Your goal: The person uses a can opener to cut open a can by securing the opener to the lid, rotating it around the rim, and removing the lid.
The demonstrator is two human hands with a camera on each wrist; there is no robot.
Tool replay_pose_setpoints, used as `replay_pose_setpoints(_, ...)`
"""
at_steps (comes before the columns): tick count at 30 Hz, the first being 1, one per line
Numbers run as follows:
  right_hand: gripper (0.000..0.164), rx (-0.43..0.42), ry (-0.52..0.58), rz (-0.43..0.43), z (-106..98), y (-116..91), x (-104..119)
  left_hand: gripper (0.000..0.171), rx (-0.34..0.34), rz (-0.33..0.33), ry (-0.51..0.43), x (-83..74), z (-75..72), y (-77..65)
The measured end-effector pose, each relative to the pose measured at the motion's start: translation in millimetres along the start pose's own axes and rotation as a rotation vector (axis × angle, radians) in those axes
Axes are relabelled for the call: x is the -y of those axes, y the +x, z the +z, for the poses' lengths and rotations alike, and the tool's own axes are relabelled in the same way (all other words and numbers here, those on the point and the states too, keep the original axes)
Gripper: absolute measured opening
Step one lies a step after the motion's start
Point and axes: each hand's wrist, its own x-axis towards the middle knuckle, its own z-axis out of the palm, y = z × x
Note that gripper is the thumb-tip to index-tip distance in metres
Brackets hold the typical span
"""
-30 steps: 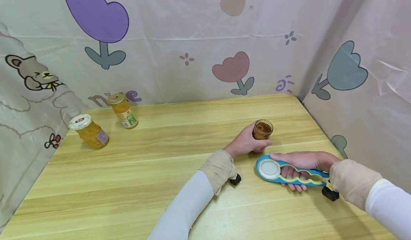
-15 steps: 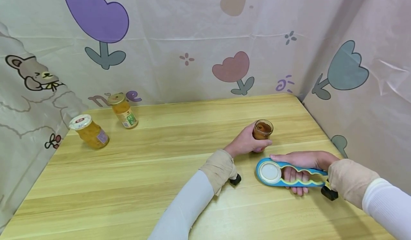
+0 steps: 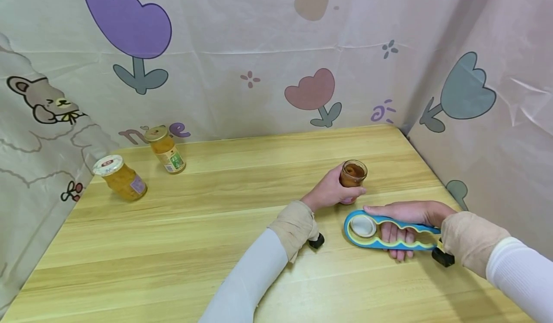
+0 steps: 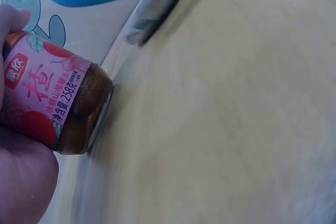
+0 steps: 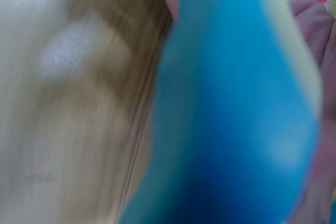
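My left hand [image 3: 325, 188] grips an uncapped glass jar [image 3: 353, 175] of dark reddish-brown contents, upright on the table. Its pink label with red fruit faces the left wrist view, where the jar's lower part [image 4: 86, 114] shows below the fingers. Just right of it, my right hand [image 3: 408, 213] holds a blue and yellow jar opener [image 3: 380, 244], thumb along the upper handle and fingertips showing below the lower one. Inside the opener's round end sits a whitish lid [image 3: 363, 226], slightly tilted. In the right wrist view the blue handle [image 5: 236, 103] fills most of the picture.
Two lidded jars of yellow-orange contents stand at the back left: one with a white lid [image 3: 125, 181], one with a gold lid [image 3: 166, 155]. Patterned cloth [image 3: 224, 92] hangs behind the wooden table [image 3: 173, 256] and along both sides.
The lid has shifted from lying flat to tilted within the opener's ring, and the opener's handles stand wider apart. My left hand and the jar stay in place.
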Motion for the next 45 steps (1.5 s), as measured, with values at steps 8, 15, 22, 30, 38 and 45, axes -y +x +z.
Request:
replay_pose_setpoints(8, 0.081, -0.002, -0.007, -0.036, -4.3, -2.7, 0.1, 0.048, -0.007, 0.007, 0.018, -0.4, -0.3, 0.8)
replay_pose_setpoints(15, 0.073, -0.002, -0.011, -0.149, -0.6, -4.4, 2.7, 0.053, -0.031, -0.008, 0.039, 1.7, 2.0, 1.5)
replay_pose_setpoints(22, 0.069, 0.06, -0.042, -0.205, 3.4, -6.3, 4.8, 0.057, -0.066, -0.028, 0.092, 5.1, 5.2, 1.8)
replay_pose_setpoints(30, 0.064, 0.06, -0.056, -0.241, 6.7, -10.8, 7.2, 0.059, -0.072, -0.028, 0.111, 5.5, 8.4, 2.1)
replay_pose_setpoints(38, 0.059, 0.035, -0.055, -0.315, 11.2, -13.2, 7.4, 0.06, -0.006, 0.008, 0.059, 0.8, 10.8, 1.4)
replay_pose_setpoints(45, 0.054, -0.013, -0.109, -0.49, 20.8, -11.1, 3.9, 0.071, -0.009, -0.01, 0.171, -6.7, 3.5, 0.3)
